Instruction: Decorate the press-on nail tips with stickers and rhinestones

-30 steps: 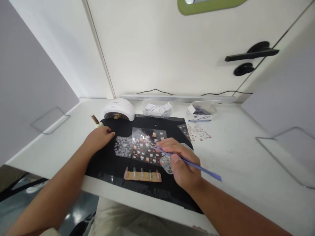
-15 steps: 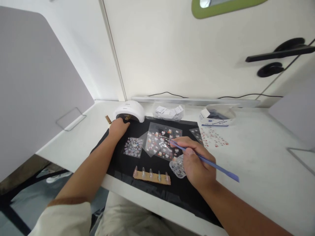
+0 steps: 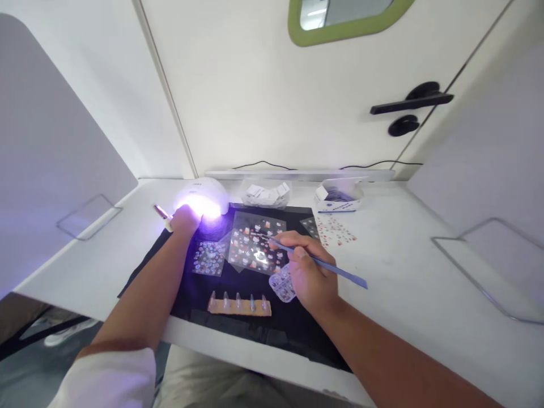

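My left hand (image 3: 186,220) is at the front opening of a white nail lamp (image 3: 208,187), which glows purple-white. Glare hides its fingers and anything in them. My right hand (image 3: 313,271) is closed on slim blue-purple tweezers (image 3: 335,267), their thin tip over a clear sticker sheet (image 3: 238,258) with small red and white figures. Under the right hand's edge lies a clear compartment case (image 3: 281,283) of tiny pieces. Several clear nail tips (image 3: 238,300) stand upright on a tan strip (image 3: 242,309) at the front of the black mat (image 3: 250,331).
A smaller sticker sheet (image 3: 207,259) lies left of the big one. Behind the mat stand a clear tub (image 3: 266,198) of white packets and an open carton (image 3: 340,205). Another sticker sheet (image 3: 338,229) is at the right. A gold-coloured stick (image 3: 161,212) is beside the lamp.
The lamp has lit up, throwing purple light over the left hand and mat. My view has shifted to the right. The right hand still holds the tweezers over the sticker sheet.
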{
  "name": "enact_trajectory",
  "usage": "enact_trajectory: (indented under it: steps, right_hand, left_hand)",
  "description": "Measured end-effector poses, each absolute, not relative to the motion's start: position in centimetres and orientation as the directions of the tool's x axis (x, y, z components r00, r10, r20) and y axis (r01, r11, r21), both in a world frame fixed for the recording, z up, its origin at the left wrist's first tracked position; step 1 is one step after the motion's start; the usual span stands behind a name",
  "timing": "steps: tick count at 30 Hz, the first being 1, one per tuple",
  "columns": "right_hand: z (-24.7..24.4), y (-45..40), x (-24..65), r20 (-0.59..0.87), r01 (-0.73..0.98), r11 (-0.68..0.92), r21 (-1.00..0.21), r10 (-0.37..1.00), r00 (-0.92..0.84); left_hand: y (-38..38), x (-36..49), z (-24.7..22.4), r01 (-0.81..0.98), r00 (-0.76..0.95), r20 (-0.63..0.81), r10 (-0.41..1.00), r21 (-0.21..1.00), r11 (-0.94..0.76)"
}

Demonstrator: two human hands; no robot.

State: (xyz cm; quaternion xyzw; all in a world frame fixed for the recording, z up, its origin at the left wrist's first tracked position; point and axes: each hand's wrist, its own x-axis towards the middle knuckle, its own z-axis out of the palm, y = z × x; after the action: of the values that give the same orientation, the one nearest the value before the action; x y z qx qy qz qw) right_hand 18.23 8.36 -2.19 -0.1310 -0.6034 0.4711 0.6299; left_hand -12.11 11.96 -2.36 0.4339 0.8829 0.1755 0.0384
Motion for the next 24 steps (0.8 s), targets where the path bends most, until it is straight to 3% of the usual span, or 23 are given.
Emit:
enact_trajectory:
  steps: [7, 12, 18, 24]
  right_hand:
    - [-1.8, 8.1, 18.1, 0.608, -0.491, 0.479, -0.728, 0.781, -0.139]
    - [-1.6, 7.9, 18.1, 0.610, -0.519, 0.461, -0.719, 0.777, -0.155]
    - [-1.4, 7.7, 18.0, 0.634, -0.546, 0.461, -0.699, 0.753, -0.175]
    - [-1.2, 7.5, 17.9, 0.667, -0.561, 0.476, -0.677, 0.720, -0.194]
  left_hand:
    - [11.0, -11.5, -2.0, 0.801, -0.547, 0.163, 0.821, 0.385, 0.458]
    - [7.9, -11.2, -1.6, 0.805, -0.539, 0.081, 0.839, 0.342, 0.485]
    - [-1.6, -11.7, -2.9, 0.776, -0.572, -0.012, 0.820, 0.315, 0.546]
    - [-11.1, -14.7, -4.6, 0.743, -0.614, 0.004, 0.789, 0.341, 0.576]
